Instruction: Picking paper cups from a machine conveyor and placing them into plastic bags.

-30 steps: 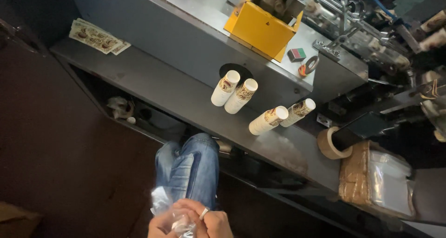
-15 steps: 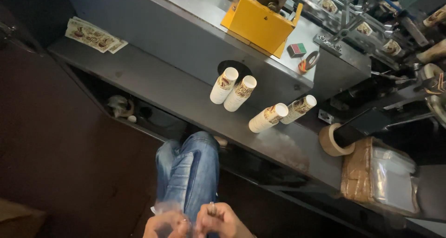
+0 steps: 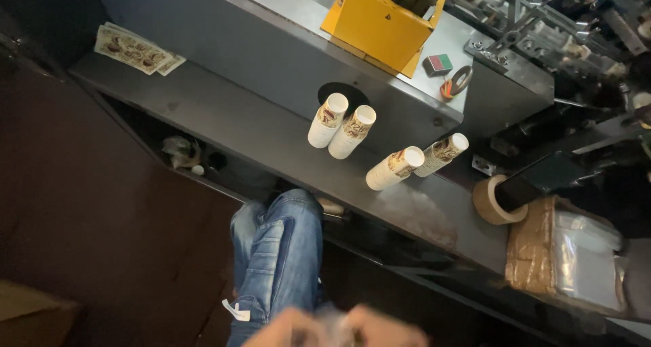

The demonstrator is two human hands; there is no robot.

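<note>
While both hands were bunched together at the bottom edge of the view, the left hand and right hand were blurred, and a scrap of clear plastic film showed between them, over the lap in blue jeans. Whether the fingers pinched the film or only touched it could not be told. Four stacks of paper cups lay on the grey shelf, well apart from the hands. Thin film like that would probably slip or tear if tugged unevenly, and a dropped piece would likely vanish into the dark floor below. A careless reach could also roll the cup stacks off the shelf edge, or knock the tape roll.
</note>
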